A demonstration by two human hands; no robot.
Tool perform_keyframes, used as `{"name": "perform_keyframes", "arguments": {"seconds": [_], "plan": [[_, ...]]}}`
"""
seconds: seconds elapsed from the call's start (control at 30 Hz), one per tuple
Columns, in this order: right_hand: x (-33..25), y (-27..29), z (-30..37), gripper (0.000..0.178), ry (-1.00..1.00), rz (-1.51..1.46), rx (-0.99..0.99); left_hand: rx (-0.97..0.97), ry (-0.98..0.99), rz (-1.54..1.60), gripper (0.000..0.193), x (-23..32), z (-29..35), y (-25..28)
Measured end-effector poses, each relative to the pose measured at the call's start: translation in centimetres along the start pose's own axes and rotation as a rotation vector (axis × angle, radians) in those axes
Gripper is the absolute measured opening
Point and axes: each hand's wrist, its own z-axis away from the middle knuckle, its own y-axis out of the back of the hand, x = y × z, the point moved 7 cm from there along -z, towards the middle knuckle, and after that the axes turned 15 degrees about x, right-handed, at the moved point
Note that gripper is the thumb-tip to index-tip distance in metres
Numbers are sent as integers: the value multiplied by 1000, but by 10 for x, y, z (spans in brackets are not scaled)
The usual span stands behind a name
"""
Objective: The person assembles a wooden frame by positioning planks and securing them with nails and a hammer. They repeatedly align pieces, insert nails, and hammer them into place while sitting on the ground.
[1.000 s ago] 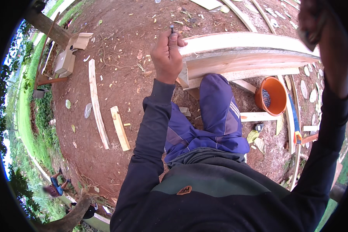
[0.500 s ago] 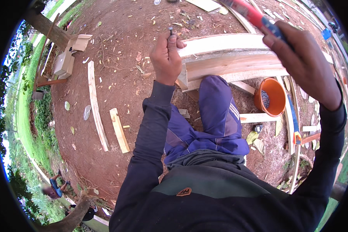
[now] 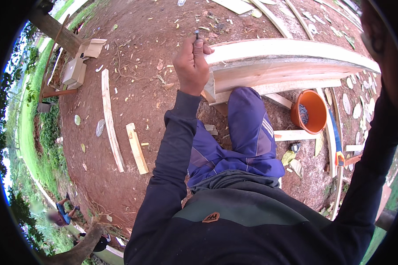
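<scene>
My left hand (image 3: 192,66) is closed in a pinch around a nail (image 3: 197,35), whose flat head sticks up above the thumb and fingertip. This hand is at the left end of a long pale wooden trough of boards (image 3: 292,48), with its fingertips by the upper board's edge. My left knee presses close to the near side of that woodwork. Raised at the far right rim, my right hand (image 3: 378,39) is dark and partly cut off. The hammer it gripped in the earlier frame is outside the picture now, and its fingers are hard to make out.
An orange bucket (image 3: 311,110) of nails stands right of my knees. Near it lie a handsaw (image 3: 338,145) and timber strips. Two loose battens (image 3: 110,119) rest on the soil at left, with a cardboard box (image 3: 74,73) beyond. People sit at lower left.
My right hand has swung up and to the right toward the rim, taking the red-and-blue hammer out of view. My left hand and the nail have hardly moved.
</scene>
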Motion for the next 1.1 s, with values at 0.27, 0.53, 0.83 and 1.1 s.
{"name": "perform_keyframes", "arguments": {"seconds": [0.27, 0.53, 0.83, 1.1], "plan": [[59, -19, 65, 36, -6, 406, 30, -41, 90, 52, 20, -7, -1, 0], [71, -48, 96, 36, -311, 297, -78, -148, 120, 104, 100, -19, 15, 27], [79, -64, 117, 34, -352, 329, -153, -153, 356, -46, 94, -70, 61, 21], [60, -59, 101, 29, -310, 350, -69, -51, 224, -28, 58, -81, 56, 9]]}}
